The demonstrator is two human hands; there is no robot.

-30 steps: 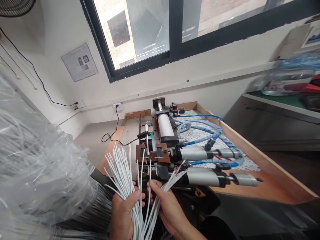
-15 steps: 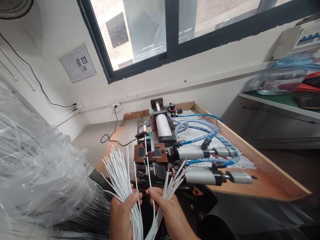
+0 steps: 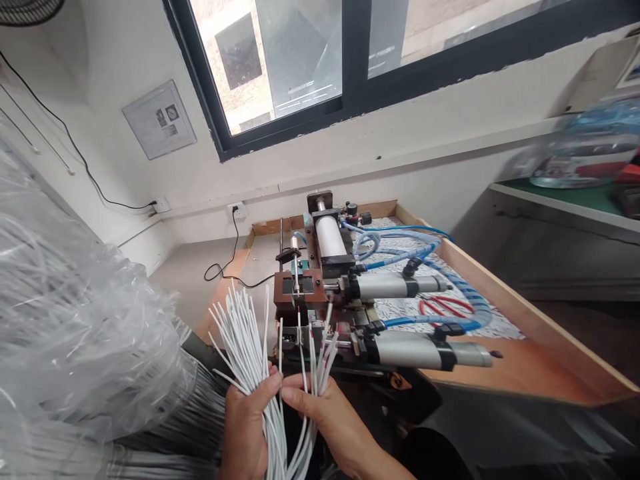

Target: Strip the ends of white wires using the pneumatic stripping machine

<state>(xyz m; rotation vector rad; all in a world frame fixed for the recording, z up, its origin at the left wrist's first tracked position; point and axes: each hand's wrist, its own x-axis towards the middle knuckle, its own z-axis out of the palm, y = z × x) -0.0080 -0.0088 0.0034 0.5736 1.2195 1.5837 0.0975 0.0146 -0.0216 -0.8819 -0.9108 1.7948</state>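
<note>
The left hand (image 3: 249,417) is curled firmly around a thick bundle of thin white wires (image 3: 247,350); the right hand (image 3: 327,410) — thumb and forefinger close together beside a single white wire (image 3: 281,347) — grasps a smaller bundle of red-marked white wires (image 3: 324,357), before a brown-and-black metal machine with silver cylinders (image 3: 385,287).

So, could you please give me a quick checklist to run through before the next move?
1. Left hand closed around the larger white wire bundle: ok.
2. Right hand holding the smaller white wire bundle: ok.
3. Wire tips in the larger bundle level: not ok, they stand at uneven heights.
4. Fingers clear of the brown machine block: ok, both hands are on the near side of it.
5. Black plug in the wall socket: ok.
6. Air pressure in the spiral-wrapped blue hose: cannot tell.
</note>
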